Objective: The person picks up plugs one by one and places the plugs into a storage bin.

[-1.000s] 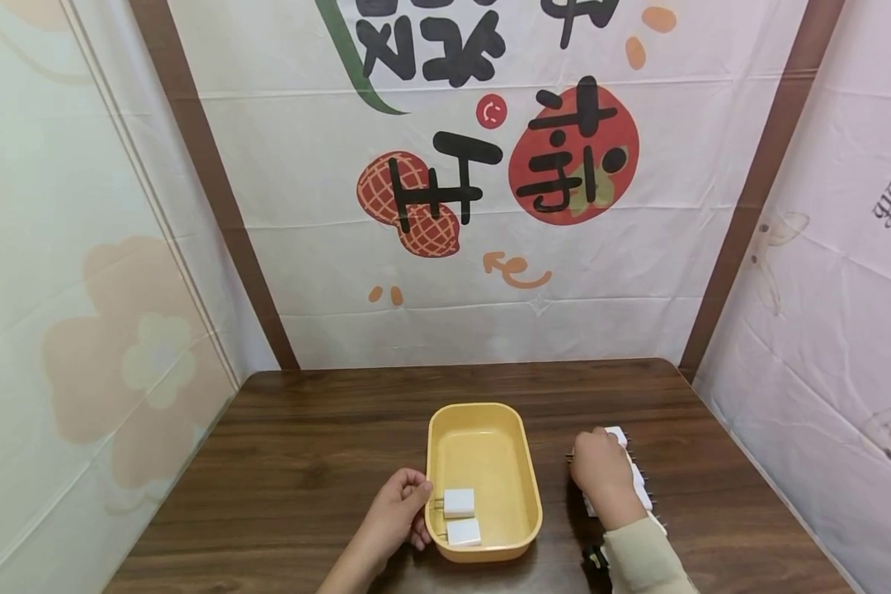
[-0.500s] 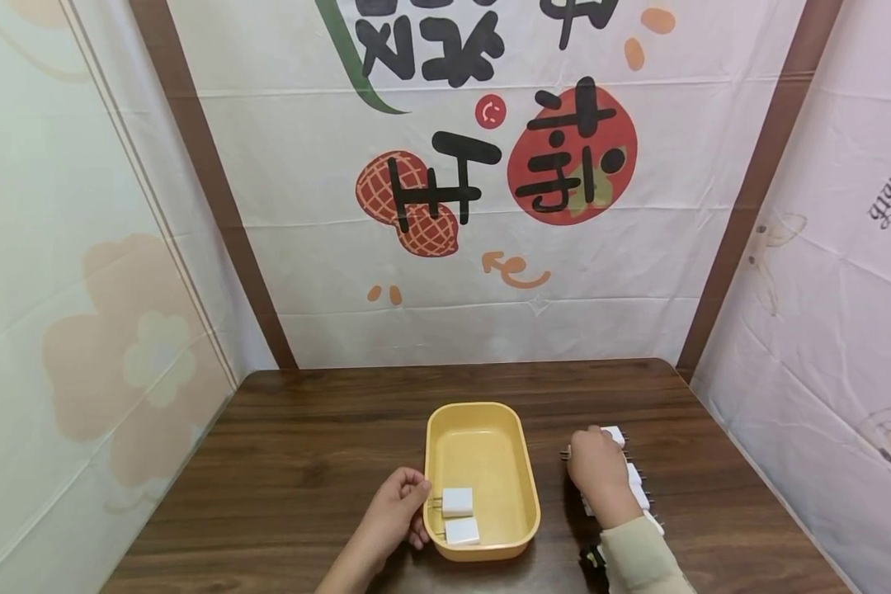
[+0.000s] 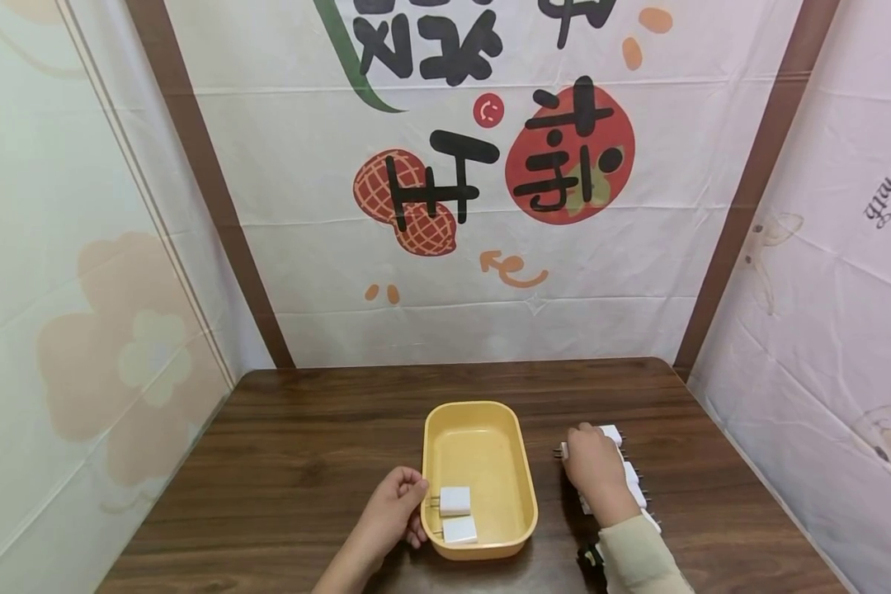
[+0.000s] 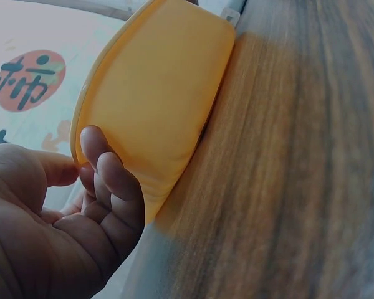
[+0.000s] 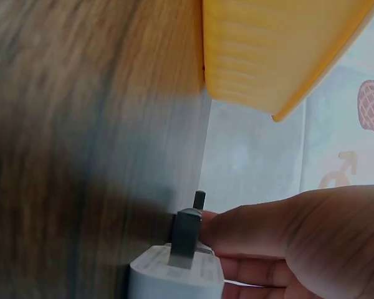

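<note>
In the head view, a yellow plastic tray [image 3: 481,462] stands on the table with two white charger plugs [image 3: 455,501] inside, near its left front corner. My left hand [image 3: 391,511] pinches the tray's left rim between thumb and fingers; in the left wrist view the fingertips lie against the outer wall. My right hand [image 3: 596,470] grips a white charger plug [image 3: 564,450] at the left side of a cluster, its prongs pointing left. Most of that plug is hidden under the hand. In the right wrist view another charger plug [image 5: 177,274] stands close to the thumb.
More white charger plugs [image 3: 631,473] lie in a row beside and under my right hand, prongs pointing right. The dark wood table [image 3: 327,429] ends at printed cloth walls [image 3: 460,330] at the back and sides. A black device [image 3: 591,555] sits at my right wrist.
My right hand has shifted slightly left, and the prongs beside it show farther left. The left hand stays on the tray rim, and the plugs in the tray have not moved.
</note>
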Demonstrator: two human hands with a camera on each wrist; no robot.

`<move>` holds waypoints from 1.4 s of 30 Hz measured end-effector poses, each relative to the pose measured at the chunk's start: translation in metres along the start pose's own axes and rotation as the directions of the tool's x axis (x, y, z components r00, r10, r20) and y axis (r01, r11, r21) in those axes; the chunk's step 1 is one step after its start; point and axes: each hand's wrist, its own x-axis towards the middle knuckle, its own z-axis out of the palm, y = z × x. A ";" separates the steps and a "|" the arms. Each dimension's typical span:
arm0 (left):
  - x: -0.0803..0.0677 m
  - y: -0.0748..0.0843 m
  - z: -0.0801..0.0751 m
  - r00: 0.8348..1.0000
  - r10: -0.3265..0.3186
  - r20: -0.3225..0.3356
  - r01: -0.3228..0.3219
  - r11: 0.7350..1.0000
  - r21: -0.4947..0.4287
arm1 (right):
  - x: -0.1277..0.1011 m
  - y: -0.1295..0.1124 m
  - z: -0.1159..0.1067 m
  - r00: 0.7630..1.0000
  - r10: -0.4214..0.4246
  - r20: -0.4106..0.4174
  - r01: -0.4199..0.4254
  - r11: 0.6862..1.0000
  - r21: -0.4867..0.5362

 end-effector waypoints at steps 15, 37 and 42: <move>-0.001 -0.003 -0.001 1.000 0.008 0.008 -0.008 1.000 0.005 | 0.000 0.001 0.009 0.999 -0.050 -0.018 0.049 0.997 -0.056; -0.002 0.000 -0.002 1.000 0.015 0.009 -0.015 1.000 0.001 | 0.001 -0.002 0.010 0.995 -0.096 0.017 0.098 0.991 -0.094; -0.002 0.000 -0.002 1.000 0.017 0.008 -0.017 1.000 -0.001 | 0.001 -0.002 0.011 0.992 -0.114 0.047 0.119 0.988 -0.102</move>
